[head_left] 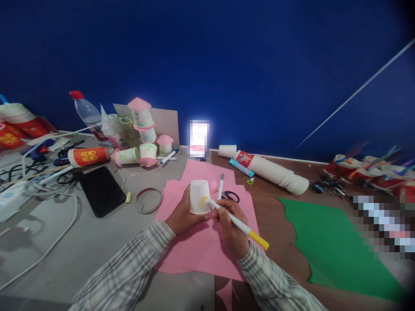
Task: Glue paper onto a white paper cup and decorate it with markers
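Note:
My left hand (pixel 181 216) is closed round a small white paper cup (pixel 199 195), held upside down over sheets of pink paper (pixel 201 246). My right hand (pixel 231 224) pinches a yellow marker (pixel 240 224) whose tip touches the cup's side, where a yellow mark shows. Just beyond the cup a grey marker (pixel 220 186) and black scissors (pixel 231 196) lie on the pink paper.
A green sheet (pixel 327 246) lies to the right. A sleeve of stacked white cups (pixel 275 170) lies behind. To the left are a black tablet (pixel 101 190), a wire ring (pixel 148 200), decorated cups (pixel 144 129), a red cup (pixel 89 156), a bottle (pixel 84 110) and cables (pixel 48 242).

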The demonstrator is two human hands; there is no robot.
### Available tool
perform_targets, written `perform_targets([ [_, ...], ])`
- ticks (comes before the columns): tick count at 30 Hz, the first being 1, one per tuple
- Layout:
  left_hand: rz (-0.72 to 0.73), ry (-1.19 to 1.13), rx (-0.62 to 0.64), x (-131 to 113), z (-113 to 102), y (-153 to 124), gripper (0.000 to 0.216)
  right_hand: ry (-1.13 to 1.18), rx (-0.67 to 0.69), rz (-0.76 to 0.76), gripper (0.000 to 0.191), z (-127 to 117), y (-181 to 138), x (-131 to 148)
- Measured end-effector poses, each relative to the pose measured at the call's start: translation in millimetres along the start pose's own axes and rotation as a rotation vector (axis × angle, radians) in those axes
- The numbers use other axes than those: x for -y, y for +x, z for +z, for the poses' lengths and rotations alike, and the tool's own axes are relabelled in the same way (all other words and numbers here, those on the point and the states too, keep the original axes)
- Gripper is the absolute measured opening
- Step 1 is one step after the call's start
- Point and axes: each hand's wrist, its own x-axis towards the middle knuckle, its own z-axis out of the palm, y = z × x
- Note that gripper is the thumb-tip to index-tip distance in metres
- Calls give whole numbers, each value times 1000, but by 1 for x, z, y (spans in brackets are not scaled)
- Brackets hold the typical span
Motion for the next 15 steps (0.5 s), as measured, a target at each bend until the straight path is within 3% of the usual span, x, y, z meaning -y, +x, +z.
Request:
perform_targets([
  [15,13,-7,22,-2,0,0,80,-48,2,-67,14,0,-1,2],
])
